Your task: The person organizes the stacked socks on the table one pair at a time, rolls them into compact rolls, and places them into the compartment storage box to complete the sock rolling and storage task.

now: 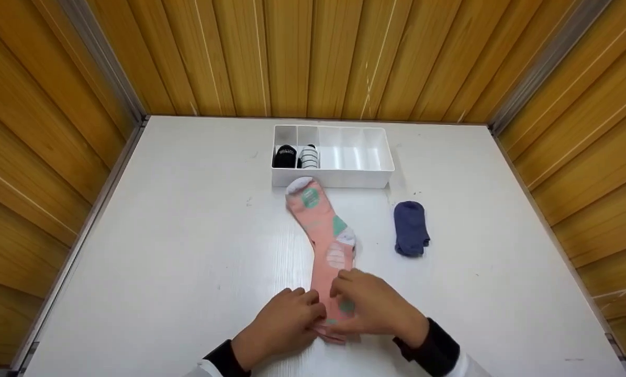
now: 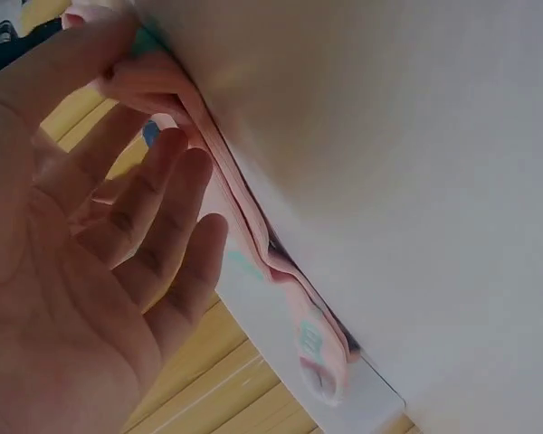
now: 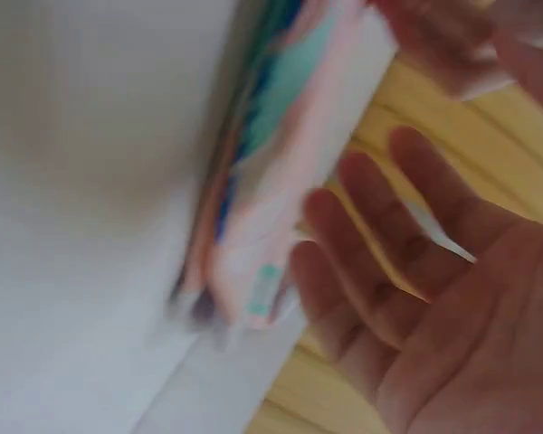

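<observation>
A long pink sock [image 1: 321, 230] with green and white dots lies flat on the white table [image 1: 187, 246], its toe close to the white organizer box [image 1: 376, 178]. Both hands are at its cuff end near the front edge. My left hand [image 1: 292, 319] sits at the left side of the cuff. In the left wrist view its thumb lies along the pink sock [image 2: 244, 217] while the fingers [image 2: 163, 208] stay straight and off the fabric. My right hand [image 1: 368, 306] rests over the cuff. The blurred right wrist view shows its fingers [image 3: 362, 244] spread loosely beside the pink sock [image 3: 281, 181].
The organizer box holds a rolled black sock [image 1: 285, 156] and a rolled striped sock [image 1: 309, 156] in its left compartments. A dark blue sock [image 1: 411, 228] lies on the table right of the pink one. Wooden walls [image 1: 41, 157] close in the table on three sides.
</observation>
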`<move>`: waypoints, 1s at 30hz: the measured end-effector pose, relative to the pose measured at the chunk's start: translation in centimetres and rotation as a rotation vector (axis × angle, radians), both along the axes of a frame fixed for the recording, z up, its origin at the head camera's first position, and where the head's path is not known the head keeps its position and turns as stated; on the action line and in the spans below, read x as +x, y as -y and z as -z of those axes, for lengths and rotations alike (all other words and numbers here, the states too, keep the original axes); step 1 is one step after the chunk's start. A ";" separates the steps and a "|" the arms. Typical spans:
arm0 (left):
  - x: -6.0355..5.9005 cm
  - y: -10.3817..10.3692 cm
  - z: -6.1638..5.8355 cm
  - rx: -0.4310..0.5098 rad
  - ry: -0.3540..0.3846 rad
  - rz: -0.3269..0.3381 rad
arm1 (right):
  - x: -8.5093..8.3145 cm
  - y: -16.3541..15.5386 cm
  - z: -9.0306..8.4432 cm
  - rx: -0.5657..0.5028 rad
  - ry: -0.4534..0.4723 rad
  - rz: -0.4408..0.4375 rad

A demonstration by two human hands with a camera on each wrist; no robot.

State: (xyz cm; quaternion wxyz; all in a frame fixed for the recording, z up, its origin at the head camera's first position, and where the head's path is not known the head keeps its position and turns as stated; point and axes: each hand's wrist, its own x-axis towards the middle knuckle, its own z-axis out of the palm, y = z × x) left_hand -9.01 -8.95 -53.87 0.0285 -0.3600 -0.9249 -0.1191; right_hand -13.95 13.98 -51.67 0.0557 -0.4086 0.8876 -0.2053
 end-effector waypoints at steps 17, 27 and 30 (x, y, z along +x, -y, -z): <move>-1.2 0.0 -0.4 0.102 0.170 -0.089 | 2.3 -0.8 0.7 0.016 0.026 -0.017; -1.4 -0.4 0.1 0.213 0.223 -0.177 | 1.8 -1.2 0.8 -0.013 0.095 -0.014; -1.4 -0.6 0.3 0.239 0.237 -0.196 | 1.8 -1.1 1.1 -0.019 0.064 0.021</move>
